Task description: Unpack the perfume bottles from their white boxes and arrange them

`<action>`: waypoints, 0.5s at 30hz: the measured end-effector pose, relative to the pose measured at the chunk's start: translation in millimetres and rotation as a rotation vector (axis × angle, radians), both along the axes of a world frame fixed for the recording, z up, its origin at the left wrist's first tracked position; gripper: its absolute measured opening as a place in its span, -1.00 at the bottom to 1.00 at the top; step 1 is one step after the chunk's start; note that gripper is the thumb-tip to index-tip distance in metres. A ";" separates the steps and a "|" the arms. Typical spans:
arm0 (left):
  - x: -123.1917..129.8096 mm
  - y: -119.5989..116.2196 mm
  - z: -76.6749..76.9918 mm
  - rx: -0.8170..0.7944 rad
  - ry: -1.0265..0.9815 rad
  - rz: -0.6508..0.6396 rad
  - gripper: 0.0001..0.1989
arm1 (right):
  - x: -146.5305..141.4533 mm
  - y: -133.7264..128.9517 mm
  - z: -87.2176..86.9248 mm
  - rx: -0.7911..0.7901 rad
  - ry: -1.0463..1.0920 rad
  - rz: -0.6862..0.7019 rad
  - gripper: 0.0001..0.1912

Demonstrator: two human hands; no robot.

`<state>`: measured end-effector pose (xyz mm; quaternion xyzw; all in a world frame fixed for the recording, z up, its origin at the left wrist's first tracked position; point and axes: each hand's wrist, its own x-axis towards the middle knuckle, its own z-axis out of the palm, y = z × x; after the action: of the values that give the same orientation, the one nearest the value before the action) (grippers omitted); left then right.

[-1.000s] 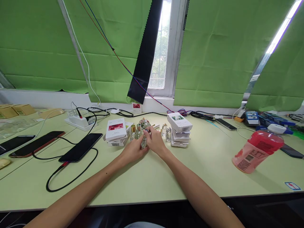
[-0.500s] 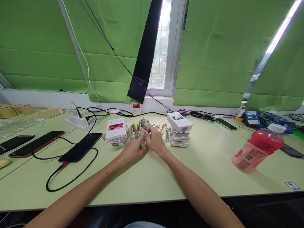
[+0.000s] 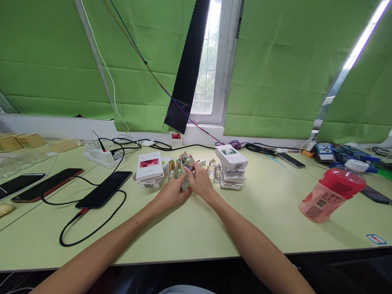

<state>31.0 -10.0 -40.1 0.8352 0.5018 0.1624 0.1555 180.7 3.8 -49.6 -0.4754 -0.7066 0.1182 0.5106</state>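
At the middle of the table my left hand is closed around the lower part of a small clear glass bottle, mostly hidden by the fingers. My right hand meets it from the other side, its thumb and fingers closed at the bottle's top, where a dark spot shows. Just beyond the left fingers stand small glass bottles with gold and silver caps. A rounder glass bottle is behind the hands. To the right of my right hand are two more clear bottles.
Stacks of small white boxes flank the hands, one left and one right. A black phone with a looped cable lies on the left. A pink drink bottle stands at right. Cables and a power strip line the back.
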 end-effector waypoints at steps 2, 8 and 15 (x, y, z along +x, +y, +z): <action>-0.2 0.0 0.2 -0.004 0.001 -0.002 -0.59 | 0.1 -0.4 0.6 0.000 -0.002 0.000 -0.86; -1.1 0.0 -0.9 0.002 -0.014 -0.018 -0.56 | -0.3 -2.2 2.0 0.000 -0.006 -0.010 -0.85; -1.7 1.9 -3.6 0.011 -0.014 -0.016 -0.56 | -1.6 -4.0 2.8 0.005 -0.022 -0.023 -0.84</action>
<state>29.3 -8.1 -43.7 0.8388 0.4932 0.1700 0.1557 179.1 -0.3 -46.7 -0.4834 -0.7069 0.1054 0.5055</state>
